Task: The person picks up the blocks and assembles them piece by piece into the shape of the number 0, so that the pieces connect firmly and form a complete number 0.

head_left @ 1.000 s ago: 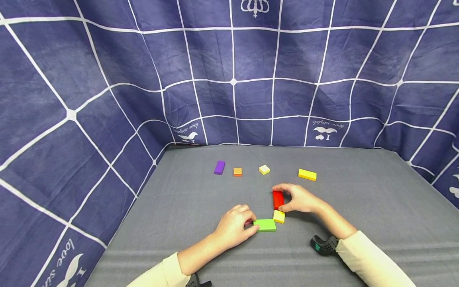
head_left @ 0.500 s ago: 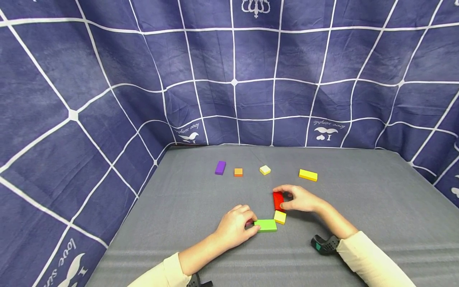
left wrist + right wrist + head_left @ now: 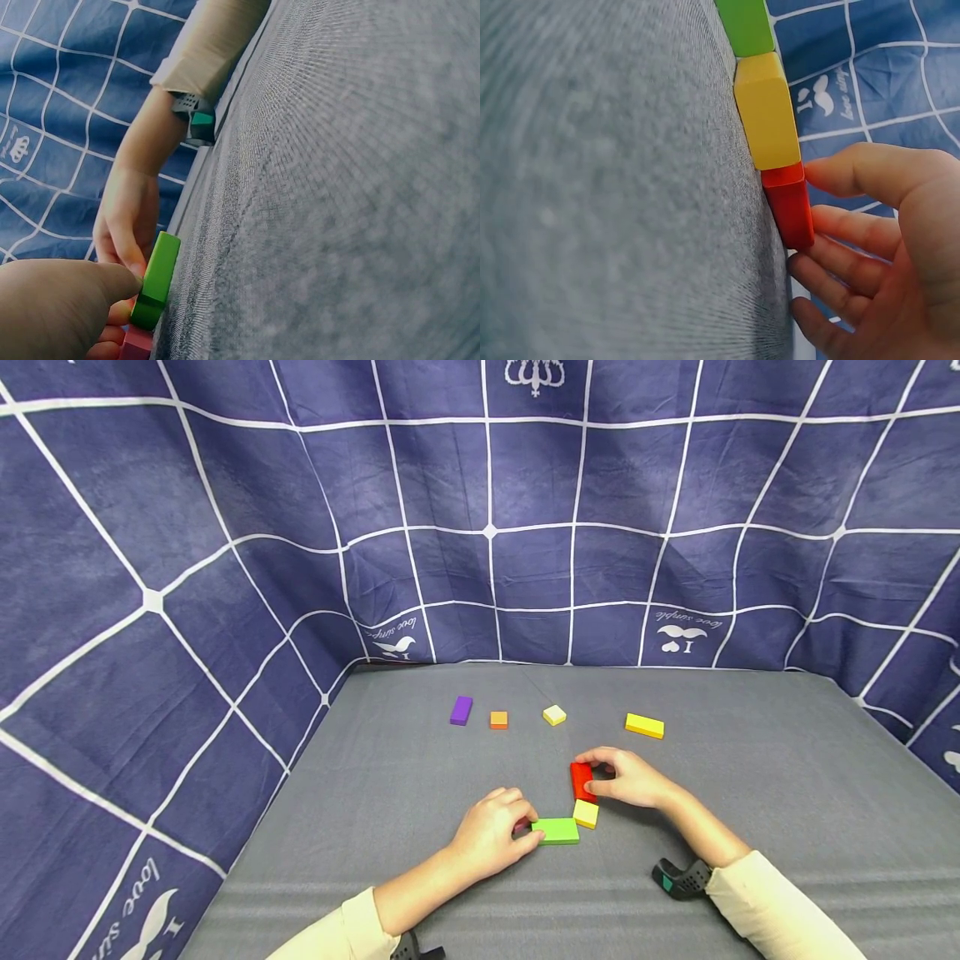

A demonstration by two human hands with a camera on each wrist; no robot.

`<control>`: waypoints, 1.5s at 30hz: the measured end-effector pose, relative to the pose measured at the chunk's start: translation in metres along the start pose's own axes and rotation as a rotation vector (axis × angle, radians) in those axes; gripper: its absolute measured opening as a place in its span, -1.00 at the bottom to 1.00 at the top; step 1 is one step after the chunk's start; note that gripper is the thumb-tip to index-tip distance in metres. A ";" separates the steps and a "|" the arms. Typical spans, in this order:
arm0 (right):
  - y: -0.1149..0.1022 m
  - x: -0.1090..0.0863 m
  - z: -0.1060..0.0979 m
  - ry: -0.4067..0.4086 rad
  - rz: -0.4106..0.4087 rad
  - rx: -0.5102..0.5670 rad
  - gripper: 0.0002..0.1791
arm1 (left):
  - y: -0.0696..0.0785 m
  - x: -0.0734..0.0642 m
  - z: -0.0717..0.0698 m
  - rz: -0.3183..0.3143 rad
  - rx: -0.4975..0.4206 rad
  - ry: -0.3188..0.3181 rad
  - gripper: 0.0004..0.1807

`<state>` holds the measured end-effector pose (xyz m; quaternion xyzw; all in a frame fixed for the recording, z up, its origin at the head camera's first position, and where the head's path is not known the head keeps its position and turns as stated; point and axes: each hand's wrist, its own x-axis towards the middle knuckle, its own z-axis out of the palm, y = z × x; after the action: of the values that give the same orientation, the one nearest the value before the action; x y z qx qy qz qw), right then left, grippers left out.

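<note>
My left hand point(image 3: 491, 833) pinches the left end of a flat green block point(image 3: 557, 832) between thumb and fingers. Beneath those fingers sits a pink block point(image 3: 137, 343), mostly hidden in the head view. A small yellow block point(image 3: 586, 814) lies at the green block's right end. Beyond it, a red block point(image 3: 581, 782) reaches away from me, its near end up against the yellow one. My right hand point(image 3: 628, 778) holds the red block from the right, thumb point(image 3: 832, 174) toward its near end and fingers point(image 3: 855, 229) around the far end.
Farther back on the grey cloth table point(image 3: 360, 777) lie a purple block point(image 3: 461, 711), an orange block point(image 3: 498, 720), a pale yellow block point(image 3: 554, 715) and a longer yellow block point(image 3: 644, 726). A blue checked curtain point(image 3: 450, 568) rises behind and at the left.
The right thumb and index finger have drawn slightly closer together on the red block. The left hand and the green block stay in place.
</note>
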<state>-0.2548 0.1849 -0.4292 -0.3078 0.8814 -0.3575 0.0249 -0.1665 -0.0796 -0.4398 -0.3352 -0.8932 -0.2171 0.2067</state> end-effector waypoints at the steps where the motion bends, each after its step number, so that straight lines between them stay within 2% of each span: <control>1: 0.000 -0.001 0.001 0.005 -0.003 -0.002 -0.59 | 0.000 0.000 0.000 0.000 0.000 0.000 -0.83; 5: -0.001 -0.006 0.003 0.058 -0.039 0.002 -0.59 | 0.000 0.000 0.000 -0.003 0.005 -0.007 -0.83; 12: -0.009 -0.023 0.010 0.194 -0.175 -0.083 -0.62 | 0.000 0.000 0.000 0.001 0.000 -0.009 -0.83; 19: -0.018 -0.037 0.022 0.284 -0.147 -0.068 -0.67 | -0.001 0.000 -0.001 0.002 -0.005 0.000 -0.83; 31: -0.013 -0.039 0.028 0.288 -0.191 -0.121 -0.68 | 0.000 0.002 -0.002 0.006 -0.002 -0.010 -0.83; 39: -0.011 -0.038 0.030 0.288 -0.191 -0.100 -0.67 | 0.000 0.001 -0.002 -0.008 0.002 -0.018 -0.83; 41: -0.011 -0.038 0.030 0.292 -0.198 -0.095 -0.66 | -0.001 0.001 -0.003 -0.017 -0.018 -0.031 -0.83; 45: -0.010 -0.041 0.031 0.288 -0.199 -0.094 -0.67 | -0.006 0.004 -0.011 -0.064 -0.126 -0.048 -0.83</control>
<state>-0.2078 0.1830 -0.4531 -0.3401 0.8566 -0.3573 -0.1516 -0.1708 -0.0873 -0.4302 -0.3239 -0.8928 -0.2711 0.1567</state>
